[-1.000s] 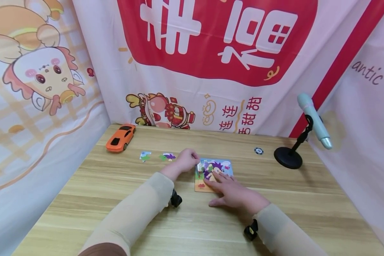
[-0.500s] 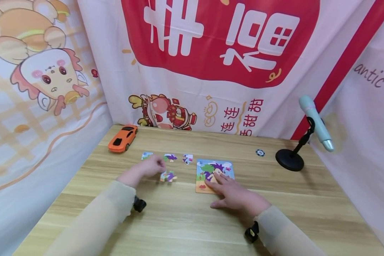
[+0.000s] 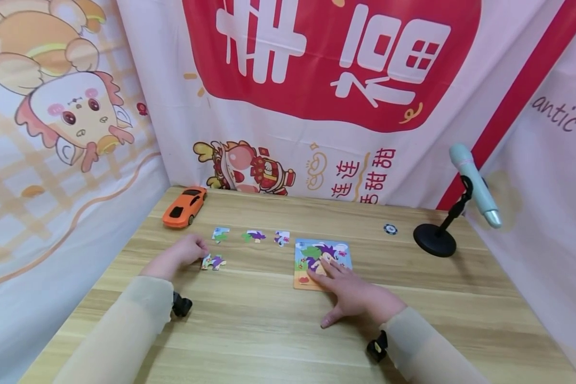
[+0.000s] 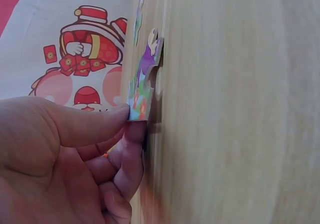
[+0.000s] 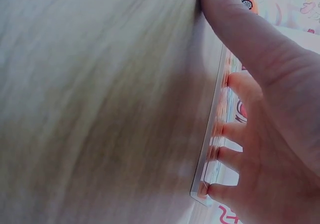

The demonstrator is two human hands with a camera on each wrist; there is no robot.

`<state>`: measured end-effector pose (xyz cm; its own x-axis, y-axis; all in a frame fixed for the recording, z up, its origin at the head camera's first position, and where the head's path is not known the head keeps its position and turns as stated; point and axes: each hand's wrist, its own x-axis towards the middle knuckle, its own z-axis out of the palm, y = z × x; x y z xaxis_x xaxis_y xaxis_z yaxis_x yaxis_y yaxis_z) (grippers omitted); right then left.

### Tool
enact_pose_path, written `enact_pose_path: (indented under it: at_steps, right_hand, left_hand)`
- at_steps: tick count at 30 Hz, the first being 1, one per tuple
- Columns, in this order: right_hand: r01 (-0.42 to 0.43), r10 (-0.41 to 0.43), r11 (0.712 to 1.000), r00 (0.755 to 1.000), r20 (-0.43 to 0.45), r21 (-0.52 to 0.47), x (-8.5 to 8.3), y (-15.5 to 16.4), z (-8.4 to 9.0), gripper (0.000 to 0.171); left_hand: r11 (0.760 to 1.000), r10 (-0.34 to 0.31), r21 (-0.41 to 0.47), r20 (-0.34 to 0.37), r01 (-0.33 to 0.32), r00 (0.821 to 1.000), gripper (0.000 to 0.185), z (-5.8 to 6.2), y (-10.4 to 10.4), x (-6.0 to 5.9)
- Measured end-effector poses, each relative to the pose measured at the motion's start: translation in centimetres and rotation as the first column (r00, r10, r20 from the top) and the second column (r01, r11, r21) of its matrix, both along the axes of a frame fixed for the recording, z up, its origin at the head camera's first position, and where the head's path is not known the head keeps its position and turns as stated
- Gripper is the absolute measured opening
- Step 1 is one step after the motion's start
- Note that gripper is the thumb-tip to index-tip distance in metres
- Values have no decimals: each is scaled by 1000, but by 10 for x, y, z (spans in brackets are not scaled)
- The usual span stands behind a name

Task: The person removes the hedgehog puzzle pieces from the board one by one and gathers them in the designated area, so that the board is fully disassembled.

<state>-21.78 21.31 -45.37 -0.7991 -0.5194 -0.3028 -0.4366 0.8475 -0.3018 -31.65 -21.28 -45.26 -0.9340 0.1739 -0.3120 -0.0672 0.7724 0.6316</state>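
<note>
My left hand pinches a jigsaw piece by its left end, between thumb and fingers, low over the table. In the left wrist view the piece shows purple, green and red print, with its far end slightly raised. Spread fingers of my right hand rest their tips on the square puzzle board, and the thumb touches the wood beside it. Part of the board's purple-haired cartoon picture is hidden under that hand. Three more jigsaw pieces lie in a row behind: one, a second and a third.
An orange toy car stands at the back left of the wooden table. Toward the back right are a small round chip and a light-blue microphone on a black stand. Printed curtains enclose the back and sides.
My left hand has moved left from the puzzle board, carrying a piece. One piece now lies at the right of the row. The right hand keeps its fingers on the board; its thumb has shifted slightly.
</note>
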Motion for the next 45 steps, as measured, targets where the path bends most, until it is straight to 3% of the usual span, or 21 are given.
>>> enact_pose_path:
  at_steps: [5,9,13,17,21,28,32,36,39,45]
  right_hand:
    - [10,-9,1000,1000,4,-8,0,1,0,114]
    - [12,-12,1000,1000,3,-5,0,1,-2,114]
    - [13,-13,1000,1000,2,-11,1,1,-2,114]
    - [16,-16,1000,1000,-6,-4,1,3,-1,115]
    - [14,-14,1000,1000,-11,2,1,3,-2,115]
    - [2,-2,1000,1000,-6,-1,0,2,-1,113]
    - [-5,5,1000,1000,-1,-5,-1,2,-2,112]
    - [-11,11,1000,1000,-9,-5,-2,2,-1,110]
    - [-23,22,1000,1000,-20,-13,-1,2,1,109]
    - [-17,16,998,1000,-13,-58,3,1,3,109]
  left_hand:
    - [1000,17,-14,-19,-17,1000,10,-1,1,-3]
    - [998,36,-40,-44,-38,998,11,5,6,0]
    - [998,-23,-56,-56,20,998,10,17,21,10]
    - [983,-174,44,-52,176,983,9,29,55,19]
    - [953,-269,126,-78,277,960,17,33,101,24]
    - [917,-373,96,-136,387,918,25,28,183,17]
    - [922,-379,26,-151,387,913,33,18,222,15]
    - [938,-347,-69,-185,340,919,37,5,249,14]
    - [951,-308,-91,-200,295,930,36,0,260,15]
    - [965,-262,-44,-170,258,950,33,-3,267,17]
